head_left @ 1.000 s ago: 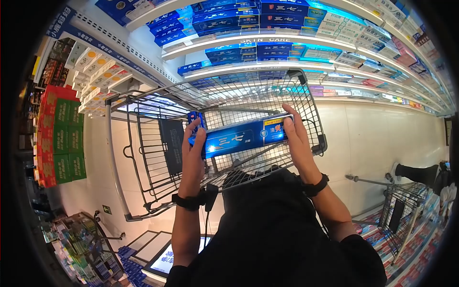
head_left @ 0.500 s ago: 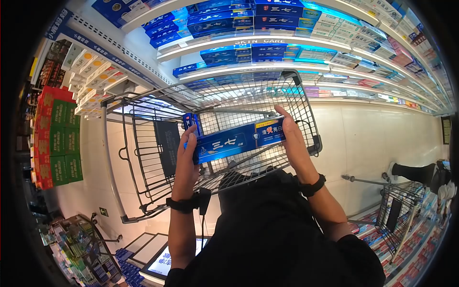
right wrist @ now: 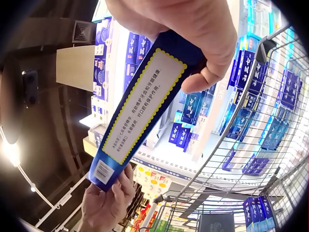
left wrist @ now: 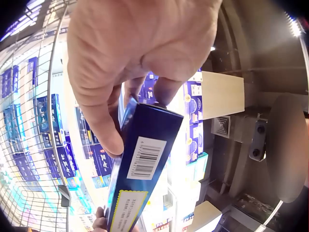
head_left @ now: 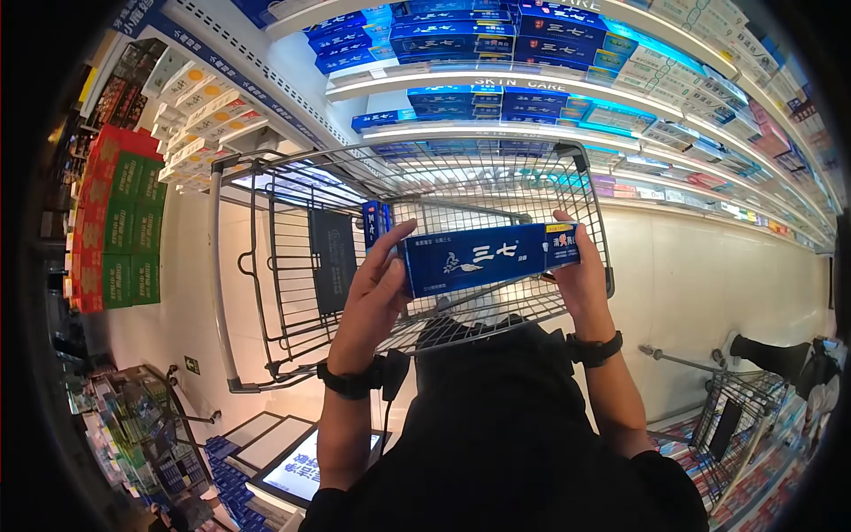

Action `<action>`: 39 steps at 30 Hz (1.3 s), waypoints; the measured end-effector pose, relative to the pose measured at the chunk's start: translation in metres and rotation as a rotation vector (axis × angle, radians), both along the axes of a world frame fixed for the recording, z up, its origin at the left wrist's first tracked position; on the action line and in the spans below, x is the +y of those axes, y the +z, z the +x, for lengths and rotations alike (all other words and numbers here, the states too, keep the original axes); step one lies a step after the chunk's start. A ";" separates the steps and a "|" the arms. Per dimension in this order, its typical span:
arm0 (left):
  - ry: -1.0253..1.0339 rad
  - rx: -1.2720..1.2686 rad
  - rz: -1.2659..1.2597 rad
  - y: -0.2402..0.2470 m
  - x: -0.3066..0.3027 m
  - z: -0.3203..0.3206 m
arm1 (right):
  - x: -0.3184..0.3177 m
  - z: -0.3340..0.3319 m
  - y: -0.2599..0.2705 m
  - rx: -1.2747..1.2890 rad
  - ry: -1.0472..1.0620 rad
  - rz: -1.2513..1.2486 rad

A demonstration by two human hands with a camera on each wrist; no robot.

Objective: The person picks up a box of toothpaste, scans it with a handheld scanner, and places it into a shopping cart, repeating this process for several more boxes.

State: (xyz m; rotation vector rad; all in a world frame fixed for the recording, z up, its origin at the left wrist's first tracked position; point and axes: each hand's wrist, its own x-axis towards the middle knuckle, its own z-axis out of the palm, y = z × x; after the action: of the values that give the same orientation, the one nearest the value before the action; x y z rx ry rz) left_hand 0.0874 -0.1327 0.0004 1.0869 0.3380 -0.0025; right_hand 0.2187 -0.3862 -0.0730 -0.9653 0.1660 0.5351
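Note:
A long blue toothpaste box (head_left: 483,257) with white lettering is held crosswise over the shopping cart (head_left: 332,257), its printed front facing up. My left hand (head_left: 377,297) grips the box's left end. In the left wrist view, the barcode side of the toothpaste box (left wrist: 145,164) shows, with fingers on either side of the end. The other end is gripped by my right hand (head_left: 581,275). The right wrist view shows a yellow-edged text panel along the box's side. Several similar blue boxes (right wrist: 258,212) stand inside the cart, near the child-seat panel.
Shelves (head_left: 425,75) stacked with boxes run along the far side of the cart. Red and green cartons (head_left: 120,222) are piled at the left. A second cart (head_left: 731,408) and a person's leg (head_left: 771,355) are at the right. A lit display panel (head_left: 310,461) sits near the lower left.
The box has been tilted so its front shows flatter and with less glare. My left hand has shifted lower around its end. The whole head view has swung slightly.

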 end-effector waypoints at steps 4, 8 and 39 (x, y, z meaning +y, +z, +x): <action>-0.091 -0.072 0.118 0.020 -0.005 -0.001 | -0.002 -0.001 -0.004 0.095 -0.016 0.061; -0.124 -0.093 0.102 0.026 -0.009 -0.001 | -0.007 -0.003 -0.007 0.071 0.033 0.095; 0.140 0.030 -0.239 -0.037 0.000 -0.009 | 0.003 -0.017 0.010 -0.077 -0.014 -0.032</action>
State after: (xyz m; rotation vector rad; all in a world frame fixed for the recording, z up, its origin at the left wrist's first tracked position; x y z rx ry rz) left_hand 0.0788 -0.1325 -0.0368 0.8261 0.4292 0.0646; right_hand 0.2020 -0.3830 -0.0633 -1.0138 0.1128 0.4833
